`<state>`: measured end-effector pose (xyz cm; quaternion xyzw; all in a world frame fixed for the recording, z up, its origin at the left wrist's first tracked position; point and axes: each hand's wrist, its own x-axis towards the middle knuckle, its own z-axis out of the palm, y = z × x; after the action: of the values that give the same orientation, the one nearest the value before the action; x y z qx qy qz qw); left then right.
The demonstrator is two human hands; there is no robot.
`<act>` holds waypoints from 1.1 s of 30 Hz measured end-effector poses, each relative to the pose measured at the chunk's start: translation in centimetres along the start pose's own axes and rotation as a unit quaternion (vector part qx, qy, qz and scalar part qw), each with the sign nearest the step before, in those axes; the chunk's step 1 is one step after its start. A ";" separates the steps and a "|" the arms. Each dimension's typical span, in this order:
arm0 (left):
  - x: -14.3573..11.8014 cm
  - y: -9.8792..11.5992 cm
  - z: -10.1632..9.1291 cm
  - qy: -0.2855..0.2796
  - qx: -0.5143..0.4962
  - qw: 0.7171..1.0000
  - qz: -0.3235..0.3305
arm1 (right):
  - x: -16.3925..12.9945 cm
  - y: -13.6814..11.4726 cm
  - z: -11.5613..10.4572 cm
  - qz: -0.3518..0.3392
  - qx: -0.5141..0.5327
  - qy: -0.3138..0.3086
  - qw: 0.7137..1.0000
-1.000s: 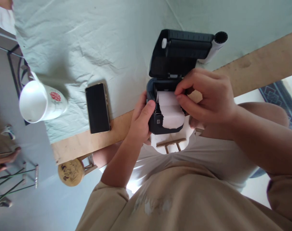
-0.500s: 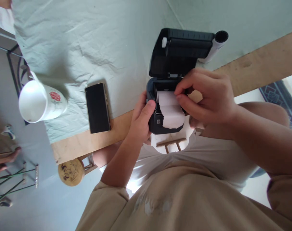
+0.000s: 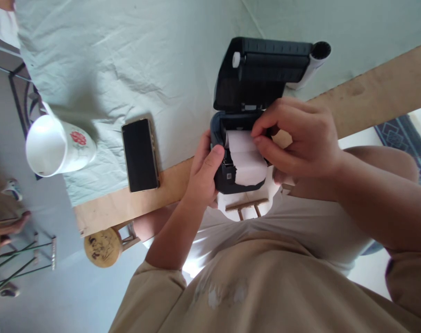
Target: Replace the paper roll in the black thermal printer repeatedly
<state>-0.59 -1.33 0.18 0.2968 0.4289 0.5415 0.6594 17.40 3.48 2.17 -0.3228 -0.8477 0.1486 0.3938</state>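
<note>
A dark, box-shaped plastic printer (image 3: 238, 122), lid raised, was held at the near edge of a wooden table (image 3: 377, 88). A ragged-edged white paper strip (image 3: 247, 159) lay over its opening. The left hand (image 3: 207, 173) was curled around its left side; the right hand (image 3: 300, 134) had thumb and forefinger pinched on the paper's right edge. A black rectangular phone (image 3: 140, 155) and a white red-flowered mug (image 3: 77, 145) sat leftward.
</note>
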 end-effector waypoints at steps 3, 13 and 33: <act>0.0 0.0 0.0 -0.001 0.002 1.000 -0.004 | 0.0 -0.1 0.0 -0.006 0.002 0.001 1.000; 0.1 0.0 0.0 -0.004 0.004 1.000 -0.006 | -0.1 0.1 0.2 -0.006 0.003 0.006 1.000; 0.2 -0.1 -0.1 -0.006 -0.004 1.000 0.003 | -0.2 0.1 0.2 -0.002 0.004 0.000 1.000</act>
<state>-0.59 -1.11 0.04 0.2988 0.4219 0.5434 0.6614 17.40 3.42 1.93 -0.3194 -0.8478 0.1516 0.3953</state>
